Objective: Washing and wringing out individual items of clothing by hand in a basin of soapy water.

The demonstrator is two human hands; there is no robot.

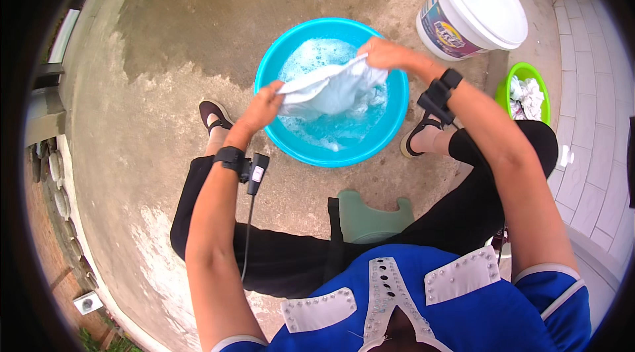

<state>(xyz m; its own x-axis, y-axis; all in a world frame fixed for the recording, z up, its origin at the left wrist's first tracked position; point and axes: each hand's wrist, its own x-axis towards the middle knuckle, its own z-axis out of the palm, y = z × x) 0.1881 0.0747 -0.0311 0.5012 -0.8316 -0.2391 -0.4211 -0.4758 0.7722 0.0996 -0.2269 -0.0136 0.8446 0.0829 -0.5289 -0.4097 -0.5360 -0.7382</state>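
Note:
A wet white cloth stretches between my two hands above a round blue plastic basin. My left hand grips one end of it near the basin's left rim. Gripping the other end, my right hand is over the upper right rim. The cloth's lower part hangs down to the soapy water, and I cannot tell how much of it is under the surface. White suds float on the water, thickest at the far side.
A large white plastic bucket with a printed label stands at the upper right. Below it, a green basin holds crumpled white cloths. A pale green plastic stool is under me. The concrete floor is partly wet; a tiled wall borders the right.

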